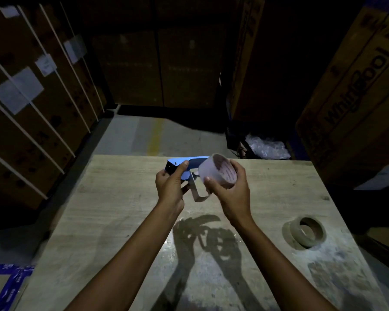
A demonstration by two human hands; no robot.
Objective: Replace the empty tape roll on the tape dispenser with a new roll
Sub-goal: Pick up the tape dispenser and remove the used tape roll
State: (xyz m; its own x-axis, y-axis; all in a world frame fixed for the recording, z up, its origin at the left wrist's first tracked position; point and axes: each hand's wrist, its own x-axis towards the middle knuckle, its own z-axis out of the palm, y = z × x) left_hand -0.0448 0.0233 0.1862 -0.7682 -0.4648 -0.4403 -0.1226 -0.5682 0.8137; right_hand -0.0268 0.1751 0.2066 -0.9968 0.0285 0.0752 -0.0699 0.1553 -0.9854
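Observation:
My left hand (170,186) grips the blue tape dispenser (184,163) by its handle, above the wooden table (103,198). A metal strip of the dispenser (195,194) hangs down between my hands. My right hand (230,189) holds a full roll of clear tape (218,170) tilted on its side, right against the dispenser's right end. Whether the roll sits on the dispenser's hub I cannot tell. A brown cardboard tape core (307,231) lies flat on the table at the right, apart from both hands.
Tall cardboard boxes (32,97) stand to the left, behind, and right (355,97) of the table. Crumpled plastic wrap (267,145) lies on the floor beyond the far right corner. A box with blue tape (5,286) is at the lower left.

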